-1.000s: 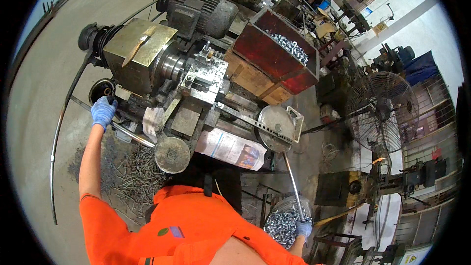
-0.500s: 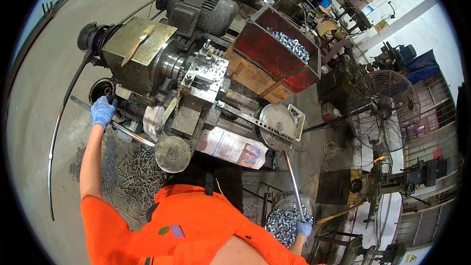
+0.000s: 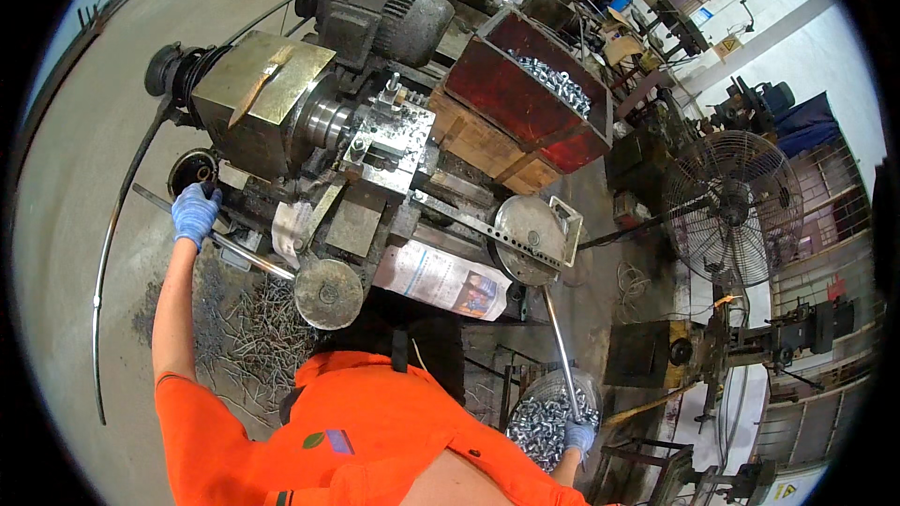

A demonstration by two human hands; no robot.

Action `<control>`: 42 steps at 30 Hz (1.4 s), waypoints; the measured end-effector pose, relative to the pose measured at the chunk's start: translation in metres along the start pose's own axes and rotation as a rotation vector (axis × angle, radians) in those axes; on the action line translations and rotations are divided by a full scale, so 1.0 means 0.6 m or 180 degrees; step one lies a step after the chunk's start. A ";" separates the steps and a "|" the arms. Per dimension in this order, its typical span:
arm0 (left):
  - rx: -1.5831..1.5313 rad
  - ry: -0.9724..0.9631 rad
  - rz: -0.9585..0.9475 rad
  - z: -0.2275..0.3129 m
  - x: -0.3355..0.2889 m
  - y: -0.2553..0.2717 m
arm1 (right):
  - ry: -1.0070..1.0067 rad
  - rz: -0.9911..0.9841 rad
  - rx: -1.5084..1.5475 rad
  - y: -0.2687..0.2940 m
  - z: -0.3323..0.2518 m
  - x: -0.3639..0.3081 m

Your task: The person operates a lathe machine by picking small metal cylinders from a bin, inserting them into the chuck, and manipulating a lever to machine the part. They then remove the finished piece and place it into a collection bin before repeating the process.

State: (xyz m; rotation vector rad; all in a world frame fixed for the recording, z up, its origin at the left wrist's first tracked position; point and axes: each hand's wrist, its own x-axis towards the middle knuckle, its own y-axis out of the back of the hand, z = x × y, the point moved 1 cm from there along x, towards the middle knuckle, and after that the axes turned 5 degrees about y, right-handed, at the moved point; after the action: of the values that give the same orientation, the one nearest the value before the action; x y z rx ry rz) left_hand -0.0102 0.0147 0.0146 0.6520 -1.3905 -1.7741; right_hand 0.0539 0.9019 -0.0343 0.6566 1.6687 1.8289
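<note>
My left hand [image 3: 194,215], in a blue-white glove, is closed round a small dark knob [image 3: 210,186] at the left end of the lathe. A steel bar [image 3: 251,257] runs past that hand to a round metal disc [image 3: 328,294]. Off to the right, my gloved right hand [image 3: 579,436] is closed round the lower end of a long metal lever [image 3: 561,342], which slopes down from a larger round plate [image 3: 527,236]. Beneath and beside this hand stands a round basket [image 3: 591,382] with many small shiny metal parts. The lathe's chuck [image 3: 328,124] faces a tool block [image 3: 398,136].
Behind the lathe stand a motor [image 3: 384,19] and a red bin [image 3: 525,98] of metal pieces on a wooden crate [image 3: 487,145]. A large caged fan [image 3: 733,206] is at right. Metal shavings [image 3: 267,328] lie on the floor at left. Printed paper [image 3: 441,281] covers the lathe's front.
</note>
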 end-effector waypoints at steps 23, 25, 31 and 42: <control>-0.0040 -0.0002 0.0104 -0.016 0.009 -0.018 | -0.0126 -0.0259 -0.0023 0.042 -0.034 -0.042; -0.0045 -0.0010 0.0121 -0.020 0.011 -0.022 | -0.0204 -0.0413 -0.0023 0.047 -0.037 -0.043; -0.0031 -0.0073 0.0146 -0.023 0.015 -0.029 | -0.0408 -0.0356 -0.0094 0.027 -0.026 -0.037; 0.0059 0.0026 0.0080 -0.003 0.002 -0.005 | -0.0156 -0.0151 -0.0136 0.022 -0.028 -0.051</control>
State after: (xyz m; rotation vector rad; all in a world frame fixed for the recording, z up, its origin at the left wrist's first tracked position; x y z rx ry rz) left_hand -0.0104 0.0132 0.0112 0.6480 -1.4054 -1.7389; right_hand 0.0629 0.8681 -0.0223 0.6332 1.5960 1.7959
